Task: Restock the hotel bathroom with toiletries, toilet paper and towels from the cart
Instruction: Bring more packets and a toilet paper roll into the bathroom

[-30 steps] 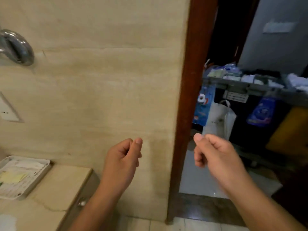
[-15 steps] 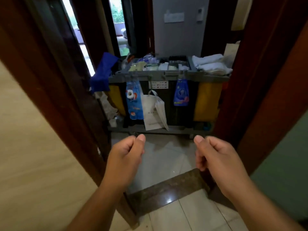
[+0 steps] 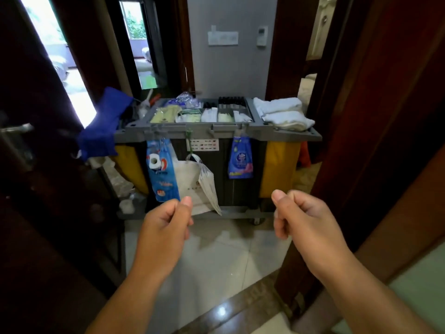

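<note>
A grey housekeeping cart (image 3: 289, 135) stands straight ahead beyond the doorway. Its top tray holds packets of toiletries (image 3: 204, 114) in compartments, and folded white towels (image 3: 284, 114) are stacked at its right end. A blue toilet-paper pack (image 3: 160, 169) hangs from the cart's front left, with a white bag (image 3: 192, 182) beside it and a smaller blue pouch (image 3: 240, 157) to the right. My left hand (image 3: 166, 227) and my right hand (image 3: 305, 220) are held out in loose fists, short of the cart, with nothing in them.
Dark wooden door frames (image 3: 361, 116) flank the passage on both sides. A door handle (image 3: 14, 128) shows at the far left. A blue cloth (image 3: 103, 126) drapes off the cart's left end. Yellow bags (image 3: 279, 169) hang on the cart. The floor (image 3: 216, 261) is pale tile with a dark threshold strip.
The view has swung from the bathroom wall and counter to face the doorway, and the cart has come closer. Both hands stay in loose fists in front of me.
</note>
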